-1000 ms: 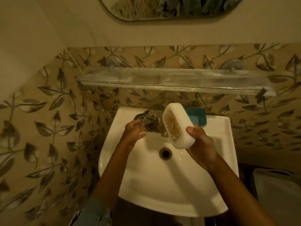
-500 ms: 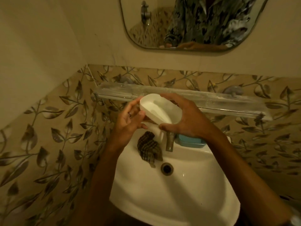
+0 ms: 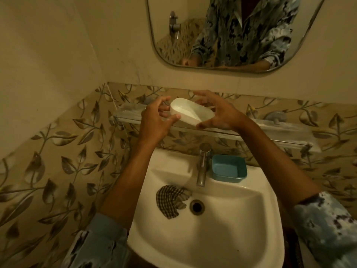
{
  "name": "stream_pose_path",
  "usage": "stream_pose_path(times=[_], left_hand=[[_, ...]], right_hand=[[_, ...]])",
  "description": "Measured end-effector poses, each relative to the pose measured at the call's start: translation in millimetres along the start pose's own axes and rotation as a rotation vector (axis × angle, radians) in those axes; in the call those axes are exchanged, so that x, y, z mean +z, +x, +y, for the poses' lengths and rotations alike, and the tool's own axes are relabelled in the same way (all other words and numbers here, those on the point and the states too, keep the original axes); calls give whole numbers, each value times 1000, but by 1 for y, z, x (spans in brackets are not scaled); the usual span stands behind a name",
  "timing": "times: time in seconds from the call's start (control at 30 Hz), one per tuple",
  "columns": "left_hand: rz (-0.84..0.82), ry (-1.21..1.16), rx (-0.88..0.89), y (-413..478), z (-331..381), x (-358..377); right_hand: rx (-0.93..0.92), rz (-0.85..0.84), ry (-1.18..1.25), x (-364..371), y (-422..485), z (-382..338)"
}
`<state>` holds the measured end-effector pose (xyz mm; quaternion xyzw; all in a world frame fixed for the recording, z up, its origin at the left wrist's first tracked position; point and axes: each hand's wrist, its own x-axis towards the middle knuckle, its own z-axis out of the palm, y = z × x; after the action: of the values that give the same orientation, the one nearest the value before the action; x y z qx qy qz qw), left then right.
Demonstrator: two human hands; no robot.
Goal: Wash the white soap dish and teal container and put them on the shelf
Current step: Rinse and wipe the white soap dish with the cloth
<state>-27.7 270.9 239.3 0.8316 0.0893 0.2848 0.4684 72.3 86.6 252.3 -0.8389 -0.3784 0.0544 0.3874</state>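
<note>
The white soap dish [image 3: 190, 113] is oval and open side up, at the level of the glass shelf [image 3: 274, 133] on the wall. My left hand [image 3: 156, 120] pinches its left end with thumb and fingers. My right hand [image 3: 218, 115] cups its right end, thumb under the rim and fingers spread behind it. I cannot tell whether the dish rests on the shelf. The teal container [image 3: 229, 168] stands empty on the sink rim [image 3: 258, 176], just right of the tap [image 3: 202, 165].
A checked cloth [image 3: 172, 200] lies in the white basin beside the drain [image 3: 197, 206]. A mirror [image 3: 231, 31] hangs above the shelf. Leaf-patterned tiles cover the wall, and a side wall stands close on the left.
The soap dish went from tilted over the basin in my right hand up to shelf level, turned open side up. My left hand joined it on the left end. The view tilted upward.
</note>
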Motion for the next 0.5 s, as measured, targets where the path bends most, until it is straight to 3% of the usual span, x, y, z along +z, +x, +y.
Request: stream_pose_path(times=[0.5], left_hand=[[-28,328,22,8,-12,0]], right_hand=[[41,-133,-24,6,16,1]])
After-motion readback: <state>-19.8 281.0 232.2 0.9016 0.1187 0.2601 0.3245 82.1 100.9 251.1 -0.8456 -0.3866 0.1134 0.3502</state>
